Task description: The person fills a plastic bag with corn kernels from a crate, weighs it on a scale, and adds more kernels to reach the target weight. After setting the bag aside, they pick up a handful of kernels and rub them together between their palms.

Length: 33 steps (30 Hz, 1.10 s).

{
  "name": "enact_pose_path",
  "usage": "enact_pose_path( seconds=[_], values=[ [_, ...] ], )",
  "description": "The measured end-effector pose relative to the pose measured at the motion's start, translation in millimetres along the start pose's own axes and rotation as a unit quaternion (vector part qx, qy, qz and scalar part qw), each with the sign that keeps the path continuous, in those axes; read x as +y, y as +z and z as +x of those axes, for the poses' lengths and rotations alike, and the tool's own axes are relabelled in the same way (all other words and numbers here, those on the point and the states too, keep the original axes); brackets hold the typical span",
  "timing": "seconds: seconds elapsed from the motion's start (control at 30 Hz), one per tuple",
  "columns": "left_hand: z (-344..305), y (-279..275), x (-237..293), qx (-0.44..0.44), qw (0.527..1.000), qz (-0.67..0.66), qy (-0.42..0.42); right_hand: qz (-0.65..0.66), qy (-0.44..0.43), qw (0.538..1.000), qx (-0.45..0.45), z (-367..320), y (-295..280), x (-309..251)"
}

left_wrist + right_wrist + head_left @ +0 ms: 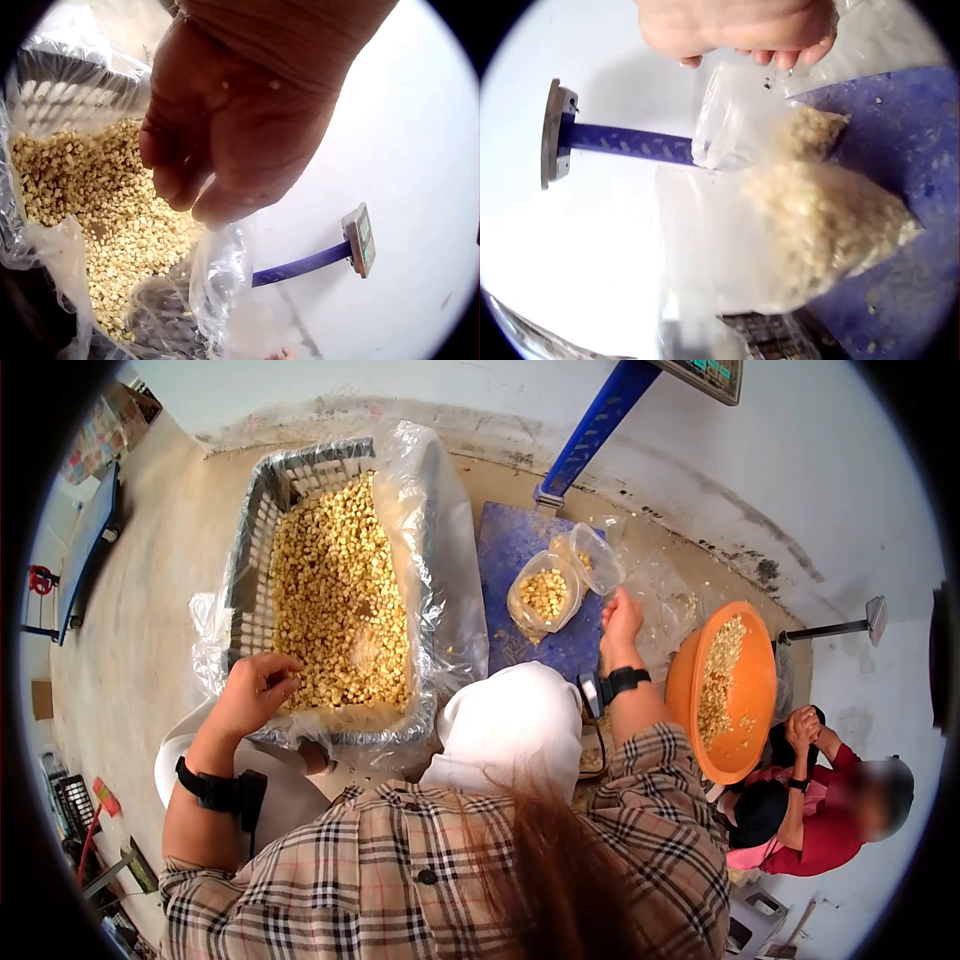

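Observation:
My left hand point(255, 692) hovers over the near left corner of a grey crate point(247, 545) lined with clear plastic. Its fingers bend loosely above the yellow corn kernels point(131, 225), and nothing shows in them. On a blue platform scale point(498, 575) stands a clear bag of kernels point(545, 598), its mouth facing up. Behind it leans a second, less filled plastic bag point(597, 555). My right hand point(622, 622) is at that second bag's rim, fingers curled and pinching its edge; the fingertips are partly hidden in the right wrist view.
An orange basin point(683, 678) with pale kernels stands at the right. Beyond it a person in red point(830, 815) sits near the wall. The scale's blue post point(598, 435) rises at the back. Loose clear plastic point(655, 580) lies right of the platform.

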<state>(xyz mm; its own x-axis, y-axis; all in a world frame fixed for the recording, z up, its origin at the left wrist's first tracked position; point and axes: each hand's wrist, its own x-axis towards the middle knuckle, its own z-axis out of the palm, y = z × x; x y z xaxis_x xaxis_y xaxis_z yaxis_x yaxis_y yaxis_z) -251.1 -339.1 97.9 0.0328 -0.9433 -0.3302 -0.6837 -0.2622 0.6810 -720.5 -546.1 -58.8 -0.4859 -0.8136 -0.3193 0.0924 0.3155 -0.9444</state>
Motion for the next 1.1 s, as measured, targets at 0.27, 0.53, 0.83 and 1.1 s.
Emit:
enact_pose_path(
  seconds=[0.27,0.53,0.83,1.1],
  values=[
    [-4.3,-4.6,6.1,-0.002,1.0,0.002,0.029,-0.282,0.041,0.92,-0.269,-68.4,19.4,-43.1],
    [-17.1,-12.2,0.6,0.015,0.995,-0.007,0.094,-0.271,-0.016,0.931,-0.244,-44.7,32.3,-23.7],
    [-32.5,-23.8,4.4,0.058,0.986,-0.011,0.156,-0.19,-0.131,0.946,-0.226,-85.1,39.3,-108.7],
    [-49.2,-27.7,5.6,0.08,0.967,-0.074,0.23,-0.111,-0.225,0.937,-0.243,-187.9,22.7,-219.3]
  ],
)
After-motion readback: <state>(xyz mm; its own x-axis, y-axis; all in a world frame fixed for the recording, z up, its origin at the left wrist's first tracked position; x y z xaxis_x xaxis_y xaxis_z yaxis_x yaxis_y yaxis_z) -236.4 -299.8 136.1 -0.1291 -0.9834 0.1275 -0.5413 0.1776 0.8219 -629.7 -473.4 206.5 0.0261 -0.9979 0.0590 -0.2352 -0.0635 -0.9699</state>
